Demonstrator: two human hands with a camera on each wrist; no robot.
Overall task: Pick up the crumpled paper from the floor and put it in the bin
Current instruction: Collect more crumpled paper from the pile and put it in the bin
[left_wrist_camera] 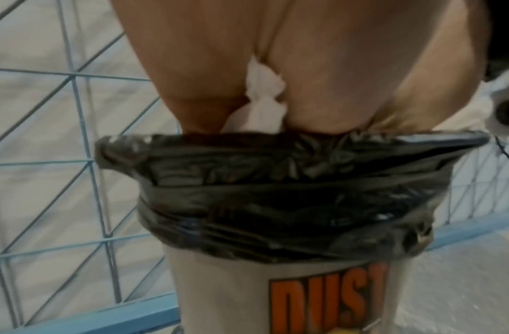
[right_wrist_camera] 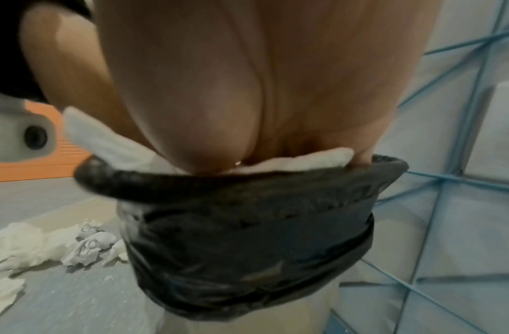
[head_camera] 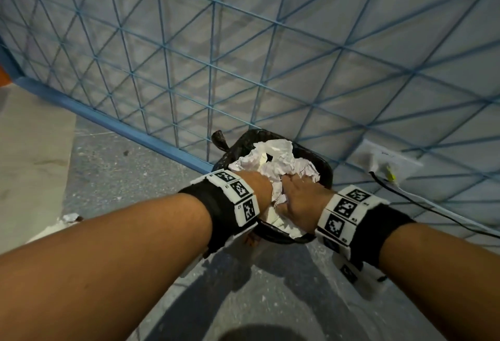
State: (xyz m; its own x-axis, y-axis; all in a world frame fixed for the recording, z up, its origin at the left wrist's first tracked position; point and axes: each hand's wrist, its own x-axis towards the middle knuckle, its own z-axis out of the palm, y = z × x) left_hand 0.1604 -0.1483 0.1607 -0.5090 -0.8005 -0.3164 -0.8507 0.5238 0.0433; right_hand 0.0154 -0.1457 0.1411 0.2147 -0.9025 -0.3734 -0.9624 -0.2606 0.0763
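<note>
A big wad of crumpled white paper [head_camera: 276,162] sits in the mouth of the bin [head_camera: 326,170], which is lined with a black bag. Both hands hold the wad from the near side: my left hand [head_camera: 261,185] on its left, my right hand [head_camera: 297,192] on its right with fingers curled over it. The fingertips are hidden in the paper. In the left wrist view, paper [left_wrist_camera: 261,106] is squeezed between the two palms just above the liner [left_wrist_camera: 276,180]; the grey bin body [left_wrist_camera: 218,293] carries orange lettering. The right wrist view shows paper [right_wrist_camera: 304,160] at the rim under my hand.
A blue wire-mesh fence [head_camera: 216,70] on a blue base rail [head_camera: 108,121] stands right behind the bin. A white wall socket [head_camera: 384,162] with a black cable is at the right. More crumpled paper [right_wrist_camera: 47,246] lies on the grey floor left of the bin.
</note>
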